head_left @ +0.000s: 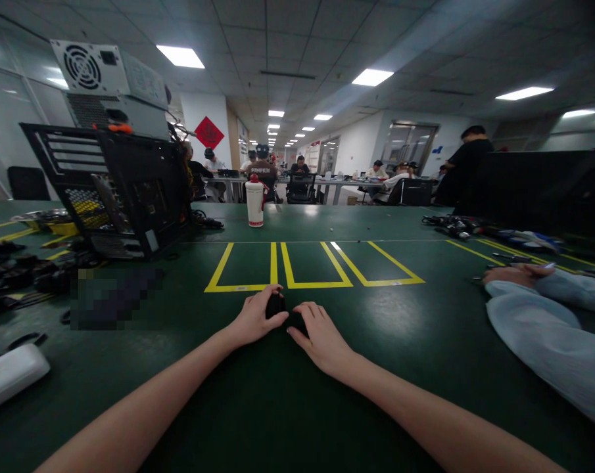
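Observation:
My left hand [258, 318] is closed round a small black rounded object [276, 304], shaped like a computer mouse, with thumb and fingers on its sides. Just to the right, my right hand [324, 338] curls over another small black object [297, 321], mostly hidden under the fingers. Whether the two black pieces are joined I cannot tell. Both hands rest low over the green table [218, 407], close together, below the yellow tape outlines [319, 284].
At the left stand an open computer case [149, 197] with power supplies [100, 69] on top, and a pile of black parts [11, 276]. A white bottle [255, 203] stands ahead. Another person's sleeves [534, 328] reach in from the right, near a dark monitor [548, 190].

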Demonstrator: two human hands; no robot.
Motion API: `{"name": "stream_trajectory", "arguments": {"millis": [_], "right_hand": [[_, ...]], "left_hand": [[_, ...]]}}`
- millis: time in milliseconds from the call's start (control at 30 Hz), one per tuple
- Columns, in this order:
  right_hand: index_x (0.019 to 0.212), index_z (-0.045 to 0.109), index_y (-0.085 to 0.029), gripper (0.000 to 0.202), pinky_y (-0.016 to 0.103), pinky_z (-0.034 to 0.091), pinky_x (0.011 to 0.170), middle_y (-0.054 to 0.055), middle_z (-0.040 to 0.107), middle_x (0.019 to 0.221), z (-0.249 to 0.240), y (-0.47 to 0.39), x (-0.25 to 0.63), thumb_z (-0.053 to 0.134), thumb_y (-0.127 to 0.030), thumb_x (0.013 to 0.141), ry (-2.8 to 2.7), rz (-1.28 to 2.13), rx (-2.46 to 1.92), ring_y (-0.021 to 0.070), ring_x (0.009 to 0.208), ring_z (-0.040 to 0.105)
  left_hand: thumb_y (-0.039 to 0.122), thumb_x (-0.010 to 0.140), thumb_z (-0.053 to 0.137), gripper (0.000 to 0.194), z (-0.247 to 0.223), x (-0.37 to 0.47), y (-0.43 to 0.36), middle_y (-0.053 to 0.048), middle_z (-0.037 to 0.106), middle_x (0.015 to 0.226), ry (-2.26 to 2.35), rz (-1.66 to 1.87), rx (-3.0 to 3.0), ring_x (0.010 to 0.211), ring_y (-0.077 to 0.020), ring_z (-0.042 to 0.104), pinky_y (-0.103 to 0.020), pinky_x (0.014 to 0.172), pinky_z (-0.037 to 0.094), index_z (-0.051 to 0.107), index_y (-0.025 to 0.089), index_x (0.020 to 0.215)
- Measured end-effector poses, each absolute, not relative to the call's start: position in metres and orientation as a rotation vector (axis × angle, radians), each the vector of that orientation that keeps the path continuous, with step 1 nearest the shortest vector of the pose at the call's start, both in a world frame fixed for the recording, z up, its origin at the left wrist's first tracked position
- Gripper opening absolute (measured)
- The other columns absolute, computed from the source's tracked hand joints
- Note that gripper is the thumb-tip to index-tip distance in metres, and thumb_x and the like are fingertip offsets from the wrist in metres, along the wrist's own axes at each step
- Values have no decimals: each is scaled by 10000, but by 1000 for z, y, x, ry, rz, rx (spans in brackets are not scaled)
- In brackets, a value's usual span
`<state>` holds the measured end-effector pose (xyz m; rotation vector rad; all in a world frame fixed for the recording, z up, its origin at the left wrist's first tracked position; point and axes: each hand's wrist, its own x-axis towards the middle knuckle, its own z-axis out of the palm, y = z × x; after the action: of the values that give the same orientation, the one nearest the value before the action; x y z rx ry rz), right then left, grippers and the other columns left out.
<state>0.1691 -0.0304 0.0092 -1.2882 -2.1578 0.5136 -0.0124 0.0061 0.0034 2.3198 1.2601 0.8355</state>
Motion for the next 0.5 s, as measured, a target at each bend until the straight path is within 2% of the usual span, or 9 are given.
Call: {"name": "stream_trajectory", "arguments": {"millis": [133,233,367,500], "right_hand": [[1091,449,-192,391,391,380,879,76,472,1091,17,-36,175,431,-435,787,-2215,547,-1332,228,1029,437],[1155,398,-223,435,358,365,913,46,445,1159,20,-43,189,486,-396,766,-2293,575,-1276,200,1076,417],[1104,449,-218,316,374,378,897,46,493,1096,20,-54,203,454,-299,798,-2226,517,-1389,196,1036,449],[1127,432,-228,383,389,392,893,53,487,1122,22,-87,191,511,-336,768,-2243,606,-1369,216,1046,447]], "left_hand": [[396,679,612,563,0,-12,9,-72,505,1067,1293,829,2259,998,-257,494,-433,882,353,348,213,1141],[376,685,608,557,3,-13,0,-67,500,1065,1293,834,2228,976,-247,500,-418,863,378,339,218,1146],[369,697,585,566,12,-20,-37,-70,478,1093,1271,728,2148,992,-246,488,-400,828,415,310,233,1173],[305,682,572,593,9,-48,-98,-42,482,1124,1251,652,2154,1014,-230,485,-391,866,408,279,279,1196]]}}
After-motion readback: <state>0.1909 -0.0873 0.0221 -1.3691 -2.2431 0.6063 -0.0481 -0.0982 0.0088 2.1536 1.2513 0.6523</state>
